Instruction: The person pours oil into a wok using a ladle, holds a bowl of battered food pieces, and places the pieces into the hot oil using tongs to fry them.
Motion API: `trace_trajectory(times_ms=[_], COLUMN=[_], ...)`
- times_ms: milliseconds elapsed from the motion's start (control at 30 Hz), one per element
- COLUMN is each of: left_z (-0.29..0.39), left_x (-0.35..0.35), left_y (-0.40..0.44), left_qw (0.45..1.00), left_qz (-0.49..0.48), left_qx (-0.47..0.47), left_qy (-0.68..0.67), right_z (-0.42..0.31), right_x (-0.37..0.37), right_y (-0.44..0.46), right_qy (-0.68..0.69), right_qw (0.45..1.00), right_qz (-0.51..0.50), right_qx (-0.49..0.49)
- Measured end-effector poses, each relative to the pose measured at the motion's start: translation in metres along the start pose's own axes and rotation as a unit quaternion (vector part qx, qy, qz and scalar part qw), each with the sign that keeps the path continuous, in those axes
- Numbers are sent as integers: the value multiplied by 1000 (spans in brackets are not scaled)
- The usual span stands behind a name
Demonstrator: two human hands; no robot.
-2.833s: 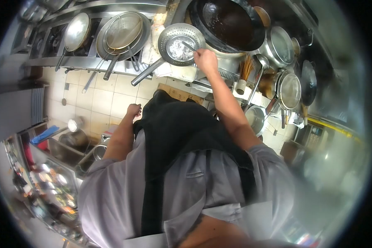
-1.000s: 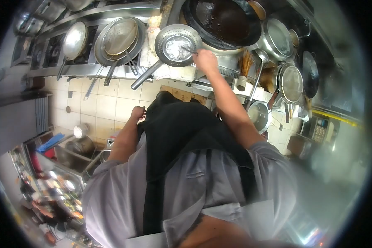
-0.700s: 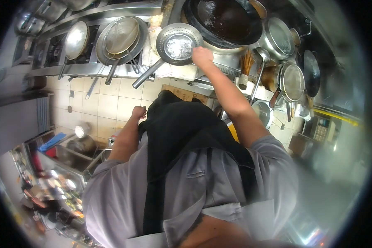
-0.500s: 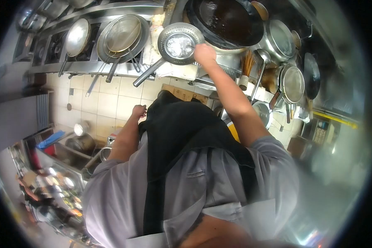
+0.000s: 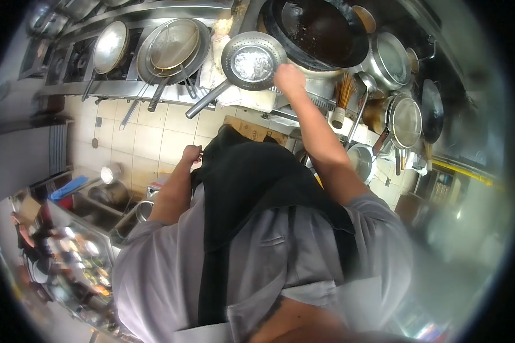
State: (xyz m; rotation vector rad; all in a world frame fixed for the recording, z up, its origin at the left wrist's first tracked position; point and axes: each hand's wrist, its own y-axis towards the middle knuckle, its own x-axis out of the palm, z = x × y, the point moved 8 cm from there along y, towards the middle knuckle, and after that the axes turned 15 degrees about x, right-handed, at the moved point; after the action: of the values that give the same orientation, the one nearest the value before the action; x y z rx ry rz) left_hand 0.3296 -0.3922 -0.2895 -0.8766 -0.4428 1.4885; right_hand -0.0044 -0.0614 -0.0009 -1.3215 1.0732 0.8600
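My right hand (image 5: 290,79) is closed in a fist at the right rim of a perforated metal strainer (image 5: 255,41). Its fingertips are turned away, so whatever they grip is hidden. A bright, shiny silvery patch (image 5: 252,63) fills the strainer's middle, and its long handle points down to the left. Just beyond my right hand sits a large black wok (image 5: 320,31) with dark liquid in it. Low at my left side, my left hand (image 5: 192,153) hangs with curled fingers beside my black apron (image 5: 257,177), and nothing shows in it.
Along the stove at the left lie a pan (image 5: 110,47) and a stacked wire strainer (image 5: 175,44). To the right are a bamboo brush (image 5: 343,97), a ladle (image 5: 367,83), a metal pot (image 5: 390,57) and another strainer (image 5: 405,121). Cardboard (image 5: 252,130) lies on the tiled floor.
My right hand has shifted slightly right and down, from over the strainer's inside edge to its outer rim. The whole view has moved a little. My left hand stays low.
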Motion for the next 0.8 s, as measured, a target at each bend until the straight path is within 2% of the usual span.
trace_trajectory(times_ms=[167, 267, 333, 433, 500, 533, 567, 600, 633, 667, 733, 800], left_z=[1, -4, 3, 45, 71, 75, 105, 127, 146, 166, 197, 229], left_x=[0, 3, 5, 11, 14, 16, 25, 39, 34, 43, 56, 67], left_y=[1, 10, 9, 4, 10, 17, 18, 11, -5, -16, -18, -18], left_qw=[1000, 1000, 1000, 995, 980, 980, 910, 794, 973, 972, 979, 973], left_qz=[-8, -6, -6, -37, -36, -37, -40, -41, -77, -79, -117, -131], left_qx=[-12, 0, 12, 71, 155, 157, 326, 478, 188, 190, 164, 190], left_qy=[13, -4, -18, 53, 118, 119, 253, 374, 112, 117, 15, -33], right_z=[-11, -13, -2, 6, 7, 6, 4, 2, 4, 9, 9, 13], right_x=[22, 11, -15, -39, -44, -48, -42, -24, -8, -2, -9, -13], right_y=[18, 11, -1, -18, -31, -34, -30, -24, -21, -23, -22, -25], right_qy=[-45, -49, 20, 46, 74, 102, 103, 92, 82, 85, 122, 153], right_qw=[998, 998, 999, 998, 996, 992, 992, 995, 996, 996, 992, 988], right_qz=[-18, -6, 44, 42, 57, 71, 73, 45, 16, 18, 15, 34], right_qx=[-32, -45, 3, 1, -7, -16, -15, -4, 8, 11, 18, 16])
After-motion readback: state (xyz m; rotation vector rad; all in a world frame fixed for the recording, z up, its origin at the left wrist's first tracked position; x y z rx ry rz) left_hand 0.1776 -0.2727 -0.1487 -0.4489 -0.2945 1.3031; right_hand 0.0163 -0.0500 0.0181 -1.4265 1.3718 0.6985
